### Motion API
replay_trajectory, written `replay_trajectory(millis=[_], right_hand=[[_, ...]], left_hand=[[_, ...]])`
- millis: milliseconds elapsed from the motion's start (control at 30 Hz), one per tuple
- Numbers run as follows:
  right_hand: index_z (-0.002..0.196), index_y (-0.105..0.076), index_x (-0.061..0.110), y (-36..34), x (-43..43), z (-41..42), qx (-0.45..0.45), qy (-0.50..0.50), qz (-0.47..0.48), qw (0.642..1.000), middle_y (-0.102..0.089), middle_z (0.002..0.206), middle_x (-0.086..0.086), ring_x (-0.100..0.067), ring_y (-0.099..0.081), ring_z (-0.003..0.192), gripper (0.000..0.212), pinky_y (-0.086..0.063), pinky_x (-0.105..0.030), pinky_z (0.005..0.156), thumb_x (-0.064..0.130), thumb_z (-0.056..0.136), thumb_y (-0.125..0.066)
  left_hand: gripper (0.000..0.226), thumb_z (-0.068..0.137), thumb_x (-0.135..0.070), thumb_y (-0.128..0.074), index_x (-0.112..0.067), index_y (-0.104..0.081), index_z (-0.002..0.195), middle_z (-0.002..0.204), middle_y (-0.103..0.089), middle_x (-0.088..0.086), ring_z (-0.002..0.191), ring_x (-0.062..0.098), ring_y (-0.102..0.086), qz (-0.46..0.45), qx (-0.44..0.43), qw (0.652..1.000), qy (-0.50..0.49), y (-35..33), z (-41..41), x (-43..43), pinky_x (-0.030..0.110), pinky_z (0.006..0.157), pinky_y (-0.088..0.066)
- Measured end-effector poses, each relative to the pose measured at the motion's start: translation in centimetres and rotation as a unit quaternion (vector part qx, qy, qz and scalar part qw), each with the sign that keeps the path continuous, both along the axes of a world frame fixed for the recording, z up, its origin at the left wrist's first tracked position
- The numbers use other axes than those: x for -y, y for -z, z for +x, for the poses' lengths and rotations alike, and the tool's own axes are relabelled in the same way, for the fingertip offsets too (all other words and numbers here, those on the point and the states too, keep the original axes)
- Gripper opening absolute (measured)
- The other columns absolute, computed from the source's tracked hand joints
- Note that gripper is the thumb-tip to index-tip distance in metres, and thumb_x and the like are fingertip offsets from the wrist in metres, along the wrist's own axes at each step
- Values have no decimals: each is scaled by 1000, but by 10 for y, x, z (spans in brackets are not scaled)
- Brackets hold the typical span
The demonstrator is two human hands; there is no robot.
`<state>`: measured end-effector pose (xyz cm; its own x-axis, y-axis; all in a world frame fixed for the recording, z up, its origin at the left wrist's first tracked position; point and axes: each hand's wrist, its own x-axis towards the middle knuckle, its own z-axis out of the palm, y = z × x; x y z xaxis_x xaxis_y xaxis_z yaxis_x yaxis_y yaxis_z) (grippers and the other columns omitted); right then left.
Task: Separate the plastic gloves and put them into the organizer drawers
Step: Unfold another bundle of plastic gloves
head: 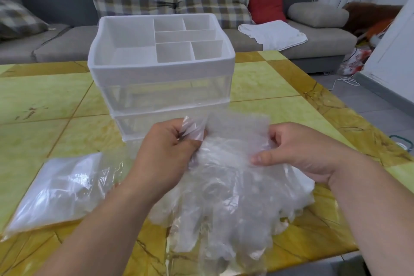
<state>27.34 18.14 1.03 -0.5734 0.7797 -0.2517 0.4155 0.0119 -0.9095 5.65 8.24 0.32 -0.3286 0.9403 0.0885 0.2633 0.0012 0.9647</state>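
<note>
Just in front of the white translucent plastic organizer [161,74], a crumpled bundle of thin clear plastic gloves [224,197] lies on the yellow-green marble-patterned bench [44,101], its upper edge lifted by both hands. The left hand [165,152] has its fingers [179,127] curled, pinching a glove cuff; the right hand [298,152] pinches the film between thumb and bent fingers. The organizer's two clear drawers [165,94] seem closed. Front-left of the organizer lies a clear plastic bag [58,188].

One organizer [161,74]: two drawers [165,94], six top compartments [172,51]. One glove pile [224,197]. One plastic bag [58,188]. Two hands: left hand [165,152], right hand [300,150].
</note>
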Motion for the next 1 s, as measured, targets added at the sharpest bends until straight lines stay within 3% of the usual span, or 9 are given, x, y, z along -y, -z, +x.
replay_trajectory(millis=[133, 267, 367, 467, 600, 700, 833, 933, 1000], right_hand=[[112, -73, 6, -6, 8, -7, -89, -5, -32, 996, -75, 111, -9, -25, -71, 107, 49, -53, -42, 98, 21, 69, -89], [104, -74, 0, -5, 10, -15, -119, 55, -13, 991, -76, 105, -16, -35, -71, 102, 35, -56, -42, 91, 22, 76, -74], [92, -78, 4, -9, 10, -15, -139, 79, 10, 987, -77, 97, -15, -26, -74, 89, 13, -60, -34, 79, 13, 87, -69], [75, -80, 16, -15, 7, -10, -158, 89, 36, 983, -76, 82, -5, -15, -71, 71, 18, -58, -25, 63, 13, 88, -68], [72, -78, 16, -20, 7, 0, -107, 126, 136, 977, -75, 73, -1, -11, -69, 62, 22, -53, -20, 55, 15, 92, -69], [78, -76, 10, -18, 6, 2, -114, 176, 135, 968, -76, 78, -7, -17, -70, 68, 16, -56, -29, 65, 17, 92, -70], [91, -74, 11, -19, 1, 9, -143, 240, 49, 959, -78, 95, -10, -29, -74, 92, 6, -57, -47, 87, 15, 89, -71], [88, -72, 12, -22, -4, 21, -132, 295, 28, 946, -77, 90, -8, -19, -73, 73, 3, -58, -40, 79, 14, 89, -71], [80, -68, 13, -20, -8, 33, -87, 343, 46, 934, -76, 82, -5, -19, -69, 66, 11, -57, -40, 75, 14, 91, -71]], left_hand=[[50, 95, 1, -61, -26, -65, 53, 49, -51, -11, 45, 4, -43, 12, -1, 1000, 21, -2, 2, 2, 16, 47, -35], [15, 93, -25, -69, -12, -73, 92, 71, -66, 4, 63, 15, -59, 28, 35, 998, 38, 0, -3, 1, 27, 59, -44], [49, 79, -40, -81, -20, -67, 121, 108, -76, -1, 98, 15, -73, -57, 46, 981, 181, 2, -11, 5, 33, 81, -58], [42, 70, -23, -90, -13, -74, 107, 101, -78, 6, 97, 24, -74, -142, -7, 970, 198, 5, -20, 7, 45, 92, -56], [32, 64, -25, -92, -6, -77, 85, 85, -75, 19, 81, 35, -72, -180, 13, 971, 159, 3, -33, 5, 42, 77, -54], [33, 66, -15, -92, -11, -59, 60, 54, -53, 5, 48, 14, -48, -186, 41, 973, 133, -2, -35, 6, 21, 48, -39], [10, 73, -14, -81, -7, -74, 69, 65, -66, 7, 53, 14, -56, -198, 132, 969, 64, -1, -33, 5, 20, 45, -44], [8, 82, -10, -74, -4, -75, 86, 69, -68, 6, 51, 13, -56, -174, 192, 966, -15, -3, -36, 3, 21, 43, -48], [4, 86, -8, -72, -5, -75, 87, 68, -69, 5, 52, 12, -58, -160, 172, 970, -59, -1, -42, 2, 21, 45, -50]])
